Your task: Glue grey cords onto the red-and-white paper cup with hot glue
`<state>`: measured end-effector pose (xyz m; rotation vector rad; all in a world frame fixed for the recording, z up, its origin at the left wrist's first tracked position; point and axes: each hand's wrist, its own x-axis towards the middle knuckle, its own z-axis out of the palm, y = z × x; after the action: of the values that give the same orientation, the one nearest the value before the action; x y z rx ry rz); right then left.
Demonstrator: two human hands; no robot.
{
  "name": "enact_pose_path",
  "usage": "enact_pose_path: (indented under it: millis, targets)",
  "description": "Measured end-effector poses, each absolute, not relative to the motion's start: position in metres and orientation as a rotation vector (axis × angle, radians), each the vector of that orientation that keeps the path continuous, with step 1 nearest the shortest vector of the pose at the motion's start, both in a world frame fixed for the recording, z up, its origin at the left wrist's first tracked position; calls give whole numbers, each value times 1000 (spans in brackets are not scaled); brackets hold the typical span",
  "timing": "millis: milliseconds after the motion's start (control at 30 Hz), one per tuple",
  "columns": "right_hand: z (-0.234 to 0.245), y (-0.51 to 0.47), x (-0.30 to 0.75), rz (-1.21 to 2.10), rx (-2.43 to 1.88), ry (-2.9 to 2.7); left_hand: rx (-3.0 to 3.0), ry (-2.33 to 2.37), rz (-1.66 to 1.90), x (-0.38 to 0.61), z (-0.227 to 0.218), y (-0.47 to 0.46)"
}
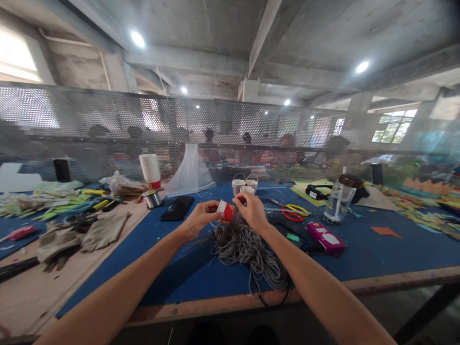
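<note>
My left hand [201,215] grips a small red and white paper cup [227,211], tipped on its side with the white end toward my left fingers. Close against the cup's other end, the fingers of my right hand [252,209] are pinched on grey cord, partly hidden by the fingers. Strands at the cup run down toward a loose tangled heap of grey cord [244,249] under both hands on the blue tabletop [168,282]. Just beyond my right hand stand small white cups with looped handles [237,184].
Scissors [293,213], a purple box [327,238] and a water bottle [339,201] are on the right. To the left lie a black phone [177,208], stacked paper cups [149,168] and gloves [104,230]. A perforated metal screen [223,115] rises behind; people sit beyond it.
</note>
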<state>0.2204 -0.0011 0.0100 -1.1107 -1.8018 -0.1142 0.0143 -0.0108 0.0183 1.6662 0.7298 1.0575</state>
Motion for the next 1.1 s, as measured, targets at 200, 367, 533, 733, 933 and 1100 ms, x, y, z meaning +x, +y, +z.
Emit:
enact_pose_path:
  millis: [200,367,533,733,933,1100]
  targets:
    - [8,-1,221,-130,-1121,-1795,1656,697,1050,14,18,-9]
    - [7,-1,221,-118,-1114,-1804,1657,704,1040,15,19,-13]
    - [9,-2,221,-121,-1132,-1803,1658,718,1049,16,21,-15]
    - [10,-4,221,-114,-1135,-1821,1663,727,1047,15,21,-14]
    - [11,-5,222,-93,-1134,-1826,1666,735,1051,16,21,-14]
    - [9,-2,223,-79,-1127,-1825,1648,729,1053,16,21,-15]
